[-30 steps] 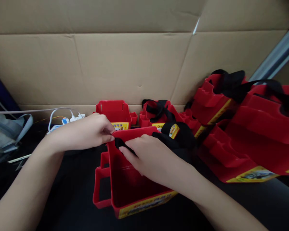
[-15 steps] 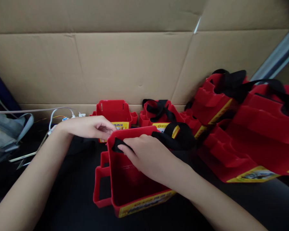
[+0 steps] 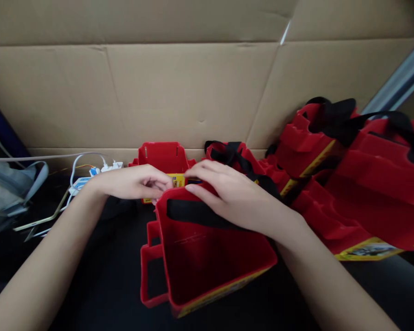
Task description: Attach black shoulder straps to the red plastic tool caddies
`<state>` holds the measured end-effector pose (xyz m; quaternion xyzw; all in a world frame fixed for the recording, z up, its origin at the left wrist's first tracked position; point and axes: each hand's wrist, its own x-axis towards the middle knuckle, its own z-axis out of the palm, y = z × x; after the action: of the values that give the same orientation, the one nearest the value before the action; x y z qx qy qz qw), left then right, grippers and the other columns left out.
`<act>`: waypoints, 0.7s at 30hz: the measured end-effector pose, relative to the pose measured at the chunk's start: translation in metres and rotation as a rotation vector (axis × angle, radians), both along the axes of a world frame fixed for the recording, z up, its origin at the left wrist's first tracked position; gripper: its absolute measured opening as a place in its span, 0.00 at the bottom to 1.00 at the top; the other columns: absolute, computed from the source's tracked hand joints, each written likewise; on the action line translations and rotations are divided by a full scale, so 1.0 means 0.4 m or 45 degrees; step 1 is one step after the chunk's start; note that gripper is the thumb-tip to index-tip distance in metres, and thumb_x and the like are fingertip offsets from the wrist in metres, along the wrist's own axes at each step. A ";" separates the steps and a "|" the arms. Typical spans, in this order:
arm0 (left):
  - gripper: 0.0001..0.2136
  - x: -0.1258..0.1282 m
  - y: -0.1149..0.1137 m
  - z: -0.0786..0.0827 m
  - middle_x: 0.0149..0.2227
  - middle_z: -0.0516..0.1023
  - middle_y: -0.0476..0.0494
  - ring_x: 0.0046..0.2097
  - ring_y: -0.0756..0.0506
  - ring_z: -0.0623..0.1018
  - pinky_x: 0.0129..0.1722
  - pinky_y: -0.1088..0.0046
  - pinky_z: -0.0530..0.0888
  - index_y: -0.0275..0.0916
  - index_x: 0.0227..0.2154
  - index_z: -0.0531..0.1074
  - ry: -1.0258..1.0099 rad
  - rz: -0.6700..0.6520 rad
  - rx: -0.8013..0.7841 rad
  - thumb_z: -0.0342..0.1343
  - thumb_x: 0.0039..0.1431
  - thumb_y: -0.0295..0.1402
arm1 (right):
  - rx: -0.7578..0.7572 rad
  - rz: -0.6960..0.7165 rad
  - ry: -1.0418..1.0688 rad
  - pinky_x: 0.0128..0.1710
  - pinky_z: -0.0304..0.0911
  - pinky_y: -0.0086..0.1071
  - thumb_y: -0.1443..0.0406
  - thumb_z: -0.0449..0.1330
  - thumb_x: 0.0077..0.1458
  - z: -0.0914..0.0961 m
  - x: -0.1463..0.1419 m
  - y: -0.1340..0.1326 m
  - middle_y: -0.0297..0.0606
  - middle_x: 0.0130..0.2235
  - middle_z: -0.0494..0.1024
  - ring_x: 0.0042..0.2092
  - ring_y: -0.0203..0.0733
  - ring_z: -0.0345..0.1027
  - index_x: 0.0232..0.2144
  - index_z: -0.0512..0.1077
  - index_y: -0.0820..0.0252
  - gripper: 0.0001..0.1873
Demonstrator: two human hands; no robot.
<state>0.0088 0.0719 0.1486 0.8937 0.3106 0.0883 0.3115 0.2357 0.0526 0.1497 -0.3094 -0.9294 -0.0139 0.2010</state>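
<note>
Right hand (image 3: 232, 195) loosely open, fingers over back rim of red plastic box (image 3: 221, 257). Left hand (image 3: 143, 181) curled at back-left corner; hold hidden, can't tell. Black webbing strap (image 3: 196, 214) runs left-right inside back wall, passing under right hand.

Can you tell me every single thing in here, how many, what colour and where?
Front bin: one, red, below the hands
Strap: one, black, along the front bin's back wall
Other bins: several overlapping, red, behind and right
Other straps: several, black, on those bins
Labels: several, yellow, on bins
Cardboard: creased panels, brown, behind everything
Power strip: one, white and blue, left
Cables: several, mostly white, left
Bag-like thing: one, grey, far left
Beam: one, grey, upper right
Work surface: one, black, underneath
Left hand: one, bare, at the front bin's far-left corner
Right hand: one, bare, at its back rim
</note>
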 end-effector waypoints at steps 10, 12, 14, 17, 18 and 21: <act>0.09 -0.066 0.041 -0.001 0.33 0.77 0.40 0.32 0.47 0.77 0.32 0.74 0.72 0.34 0.35 0.67 0.076 0.911 0.669 0.43 0.58 0.30 | -0.217 0.142 -0.170 0.33 0.53 0.28 0.62 0.41 0.64 0.016 0.016 0.022 0.33 0.31 0.74 0.32 0.34 0.65 0.30 0.70 0.60 0.20; 0.11 -0.068 0.035 0.002 0.37 0.76 0.35 0.34 0.43 0.78 0.35 0.68 0.72 0.33 0.37 0.68 0.126 1.127 0.813 0.43 0.58 0.31 | -0.211 0.117 -0.160 0.34 0.53 0.29 0.62 0.42 0.64 0.016 0.017 0.021 0.34 0.34 0.75 0.35 0.36 0.67 0.32 0.71 0.60 0.19; 0.14 -0.056 0.013 0.007 0.44 0.74 0.32 0.44 0.38 0.75 0.43 0.61 0.71 0.33 0.43 0.68 0.183 1.054 0.916 0.46 0.56 0.31 | -0.208 0.082 -0.162 0.36 0.54 0.29 0.61 0.43 0.63 0.013 0.016 0.022 0.36 0.37 0.76 0.37 0.37 0.67 0.34 0.71 0.61 0.19; 0.20 -0.023 -0.038 0.018 0.55 0.66 0.40 0.57 0.40 0.65 0.54 0.62 0.64 0.40 0.52 0.65 0.253 0.532 0.885 0.48 0.54 0.29 | -0.207 0.080 -0.174 0.36 0.54 0.29 0.61 0.43 0.63 0.010 0.016 0.025 0.36 0.38 0.76 0.38 0.37 0.67 0.34 0.71 0.61 0.18; 0.21 -0.013 -0.055 0.022 0.56 0.66 0.44 0.57 0.42 0.65 0.55 0.65 0.64 0.43 0.52 0.64 0.272 0.341 0.775 0.48 0.55 0.28 | -0.206 0.088 -0.170 0.36 0.54 0.29 0.61 0.43 0.63 0.010 0.015 0.026 0.36 0.38 0.76 0.37 0.37 0.67 0.34 0.71 0.61 0.18; 0.14 0.006 -0.084 0.033 0.47 0.75 0.51 0.47 0.46 0.74 0.45 0.76 0.70 0.47 0.44 0.72 0.232 0.118 0.435 0.51 0.55 0.30 | -0.219 0.098 -0.160 0.36 0.54 0.29 0.62 0.43 0.64 0.010 0.015 0.026 0.36 0.38 0.76 0.37 0.37 0.67 0.32 0.71 0.61 0.19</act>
<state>0.0112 0.0382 0.1618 0.9225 0.3590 0.0730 0.1214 0.2418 0.0631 0.1538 -0.2881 -0.9490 0.0543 0.1156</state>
